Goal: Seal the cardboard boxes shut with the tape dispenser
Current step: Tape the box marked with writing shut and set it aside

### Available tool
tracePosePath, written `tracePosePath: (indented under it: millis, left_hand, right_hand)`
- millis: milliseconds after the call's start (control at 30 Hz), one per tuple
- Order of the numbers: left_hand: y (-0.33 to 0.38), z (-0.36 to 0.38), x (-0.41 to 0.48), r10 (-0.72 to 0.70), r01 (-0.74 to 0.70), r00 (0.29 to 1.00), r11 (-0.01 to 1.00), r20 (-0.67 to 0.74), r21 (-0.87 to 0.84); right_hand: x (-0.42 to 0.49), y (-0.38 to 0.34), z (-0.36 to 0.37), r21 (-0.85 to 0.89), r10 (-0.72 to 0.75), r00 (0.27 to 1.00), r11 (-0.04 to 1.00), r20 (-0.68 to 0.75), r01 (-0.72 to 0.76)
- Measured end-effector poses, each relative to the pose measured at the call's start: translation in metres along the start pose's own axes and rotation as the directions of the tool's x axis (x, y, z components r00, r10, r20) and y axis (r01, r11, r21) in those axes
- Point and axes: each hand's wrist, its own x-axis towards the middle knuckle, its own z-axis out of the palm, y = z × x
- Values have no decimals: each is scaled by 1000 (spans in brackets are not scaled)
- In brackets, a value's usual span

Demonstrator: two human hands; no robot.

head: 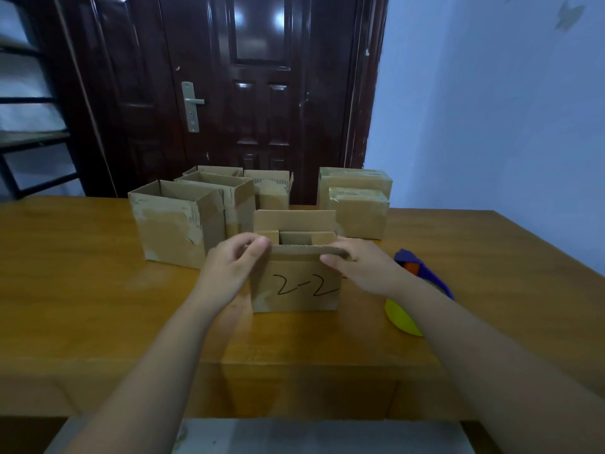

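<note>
- The left hand and right hand pinch opposite ends of the near flap of the "2-2" box, which stands mid-desk, long axis left-right, open top upward.
- The tape dispenser lies just right of it, yellow roll nearest, blue head pointing away.
- Behind stand open boxes at left and taped boxes at right.

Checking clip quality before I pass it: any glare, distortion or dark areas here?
Head view: wide-angle distortion slants the frame of the dark door, with glare spots on its upper panel; dim, bluish light, the table front in shadow; left hand, right hand and the box marked 2-2 look fairly sharp.
</note>
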Motion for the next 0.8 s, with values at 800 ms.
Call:
tracePosePath:
  millis: [800]
  left_hand:
    - [1, 50, -9, -302, 152, 880, 910, -367, -386]
  right_hand:
    - [5, 8, 41, 445, 235, 867, 895, -439, -17]
